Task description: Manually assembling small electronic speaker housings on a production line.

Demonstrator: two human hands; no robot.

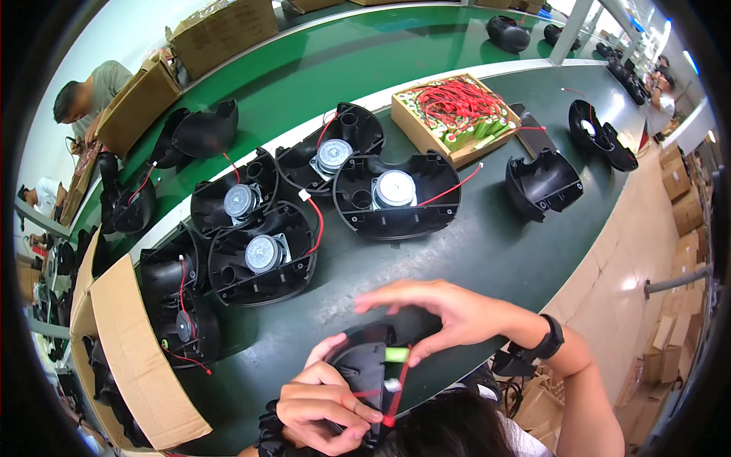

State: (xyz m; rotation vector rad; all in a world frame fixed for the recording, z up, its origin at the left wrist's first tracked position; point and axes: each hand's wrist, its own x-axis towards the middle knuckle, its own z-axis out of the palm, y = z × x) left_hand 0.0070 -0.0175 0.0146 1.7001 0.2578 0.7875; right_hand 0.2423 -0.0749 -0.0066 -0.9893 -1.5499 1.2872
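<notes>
My left hand (pixel 324 400) grips a black plastic speaker housing (pixel 362 362) close to my body at the bench's near edge. Its thumb and fingers lie by a red wire and a small red plug (pixel 389 420). A green cylindrical battery (pixel 397 354) sits at the housing's opening, with a white connector (pixel 393 385) just below it. My right hand (pixel 457 312) arches over the housing, fingers and thumb spread apart. Its thumb tip is close to the battery; whether they touch, I cannot tell. The inside of the housing is mostly hidden.
Several open black housings with round speakers (pixel 396 189) stand across the bench (pixel 487 266). A cardboard box of green batteries with red wires (pixel 457 145) lies beyond. An empty black shell (pixel 543 183) is to the right, a carton (pixel 145 354) at left. People work across a green conveyor (pixel 327 57).
</notes>
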